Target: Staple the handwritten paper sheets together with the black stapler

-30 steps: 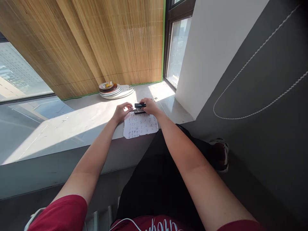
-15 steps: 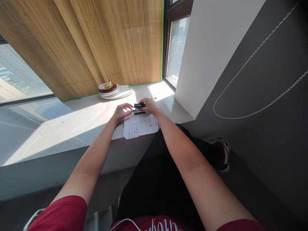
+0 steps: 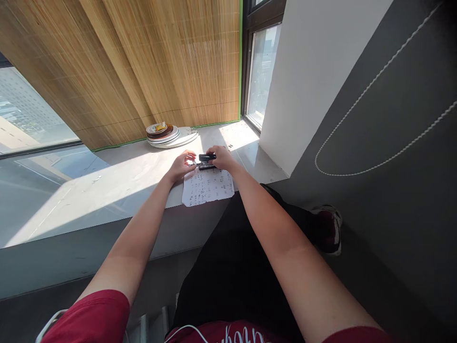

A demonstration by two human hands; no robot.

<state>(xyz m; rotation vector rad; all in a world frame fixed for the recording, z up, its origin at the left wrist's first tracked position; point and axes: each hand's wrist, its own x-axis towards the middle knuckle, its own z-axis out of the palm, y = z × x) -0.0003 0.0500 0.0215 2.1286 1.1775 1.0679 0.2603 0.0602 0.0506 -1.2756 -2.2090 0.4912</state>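
The sheet of paper (image 3: 208, 186) carries rows of dark writing, too small to read. White script on the red shirt (image 3: 233, 333) is cut off, unreadable.

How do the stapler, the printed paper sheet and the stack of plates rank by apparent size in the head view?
Largest to smallest:
1. Printed paper sheet
2. Stack of plates, close to the sheet in spread and farther from the camera, so this order is unsure
3. Black stapler, clearly smallest, partly covered by the right hand

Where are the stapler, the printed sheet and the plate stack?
stapler (image 3: 207, 156): head view, on its black top arm.
printed sheet (image 3: 207, 188): head view, middle of the page.
plate stack (image 3: 178, 137): head view, bare rim of the white plates.
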